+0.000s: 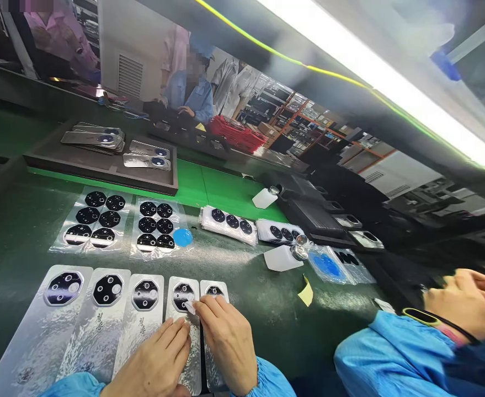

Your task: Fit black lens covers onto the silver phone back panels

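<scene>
Five silver phone back covers lie side by side on the green mat in front of me, each with a black round camera ring at its top. My left hand (155, 361) lies flat, fingers stretched, on the lower part of the fourth cover (183, 298). My right hand (225, 339) rests over the fifth cover (214, 289). Its fingertips pinch a small white piece (190, 307) against the fourth cover's camera ring. What the white piece is I cannot make out.
Clear sheets of black camera rings (95, 218) (156, 226) lie behind the covers, with a blue round film (183, 237). A dark tray (101, 168) holds more covers. White bottles (282, 257), a yellow scrap (306, 292) and a co-worker's hands (465, 303) are at the right.
</scene>
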The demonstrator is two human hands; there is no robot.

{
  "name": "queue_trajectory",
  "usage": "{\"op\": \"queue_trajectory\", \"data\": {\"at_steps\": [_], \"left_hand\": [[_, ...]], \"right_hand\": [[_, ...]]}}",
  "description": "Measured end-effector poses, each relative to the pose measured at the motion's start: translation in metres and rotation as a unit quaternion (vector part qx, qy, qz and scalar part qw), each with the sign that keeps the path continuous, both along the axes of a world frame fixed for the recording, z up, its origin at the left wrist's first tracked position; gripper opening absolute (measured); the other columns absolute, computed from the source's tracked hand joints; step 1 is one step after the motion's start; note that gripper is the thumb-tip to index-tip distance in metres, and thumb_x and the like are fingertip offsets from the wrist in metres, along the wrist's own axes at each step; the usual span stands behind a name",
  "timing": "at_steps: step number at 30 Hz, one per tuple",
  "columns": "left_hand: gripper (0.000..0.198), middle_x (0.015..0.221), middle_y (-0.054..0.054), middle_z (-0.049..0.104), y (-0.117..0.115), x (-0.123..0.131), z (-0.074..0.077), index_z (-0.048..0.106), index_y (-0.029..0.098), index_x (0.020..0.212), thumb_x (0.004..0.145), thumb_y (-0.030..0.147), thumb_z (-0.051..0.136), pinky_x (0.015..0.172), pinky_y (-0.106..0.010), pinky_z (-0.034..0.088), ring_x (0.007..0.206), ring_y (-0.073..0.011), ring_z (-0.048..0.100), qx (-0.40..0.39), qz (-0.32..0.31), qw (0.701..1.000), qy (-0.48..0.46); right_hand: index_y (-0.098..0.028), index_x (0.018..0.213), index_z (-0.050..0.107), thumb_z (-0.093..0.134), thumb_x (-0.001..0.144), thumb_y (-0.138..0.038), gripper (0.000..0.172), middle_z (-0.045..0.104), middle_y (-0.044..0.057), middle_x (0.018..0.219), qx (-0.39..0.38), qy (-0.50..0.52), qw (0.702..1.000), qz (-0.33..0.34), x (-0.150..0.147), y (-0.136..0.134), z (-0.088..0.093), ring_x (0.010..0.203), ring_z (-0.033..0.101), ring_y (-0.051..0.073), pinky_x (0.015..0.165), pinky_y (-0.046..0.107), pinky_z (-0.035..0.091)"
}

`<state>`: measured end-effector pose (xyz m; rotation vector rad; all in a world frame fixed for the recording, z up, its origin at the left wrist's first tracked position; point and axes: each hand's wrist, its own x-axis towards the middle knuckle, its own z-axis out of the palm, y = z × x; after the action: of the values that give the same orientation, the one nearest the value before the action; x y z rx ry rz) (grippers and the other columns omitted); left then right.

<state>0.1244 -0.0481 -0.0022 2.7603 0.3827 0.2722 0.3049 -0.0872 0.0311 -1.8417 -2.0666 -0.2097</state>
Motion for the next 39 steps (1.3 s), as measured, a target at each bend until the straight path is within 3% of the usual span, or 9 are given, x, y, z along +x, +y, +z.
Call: {"op": "queue_trajectory", "data": {"at_steps": [14,22,32,39], "left_hand": [[0.064,0.143,-0.019,0.051,-0.001,0.002,0.000,0.050,0.007,0.136,0.083,0.035,0.074,0.115,-0.045,0.039,0.136,-0.0327,0.046,-0.020,0.010,0.999,0.024],[0.065,0.145,-0.020,0.049,0.000,0.001,0.000,0.047,0.005,0.138,0.088,0.041,0.068,0.115,-0.045,0.038,0.136,-0.0320,0.045,-0.004,-0.004,1.000,0.021],[0.069,0.139,-0.020,0.056,0.002,0.000,0.000,0.051,0.005,0.136,0.089,0.055,0.059,0.114,-0.042,0.038,0.134,-0.0303,0.048,-0.009,-0.005,1.000,0.008],[0.067,0.142,-0.020,0.053,0.001,0.000,-0.006,0.049,0.006,0.138,0.091,0.053,0.058,0.114,-0.044,0.039,0.135,-0.0315,0.046,-0.021,-0.004,1.000,0.005]], "right_hand": [[-0.020,0.091,0.062,0.033,0.104,-0.021,0.033,0.064,0.003,0.080,-0.016,0.004,1.000,-0.007,0.000,-0.001,0.000,0.073,0.056,0.017,0.064,0.029,0.037],[-0.020,0.092,0.064,0.041,0.102,-0.016,0.025,0.067,0.002,0.084,-0.010,0.043,0.999,-0.005,0.009,0.009,0.012,0.076,0.058,0.015,0.066,0.026,0.040],[-0.020,0.094,0.065,0.039,0.102,-0.014,0.028,0.065,0.002,0.080,-0.009,-0.013,1.000,0.017,-0.002,0.022,0.007,0.074,0.056,0.016,0.063,0.029,0.038],[-0.020,0.095,0.064,0.037,0.101,-0.011,0.029,0.063,0.003,0.078,-0.005,-0.056,0.998,0.018,-0.006,0.020,0.006,0.070,0.054,0.018,0.060,0.031,0.035]]}}
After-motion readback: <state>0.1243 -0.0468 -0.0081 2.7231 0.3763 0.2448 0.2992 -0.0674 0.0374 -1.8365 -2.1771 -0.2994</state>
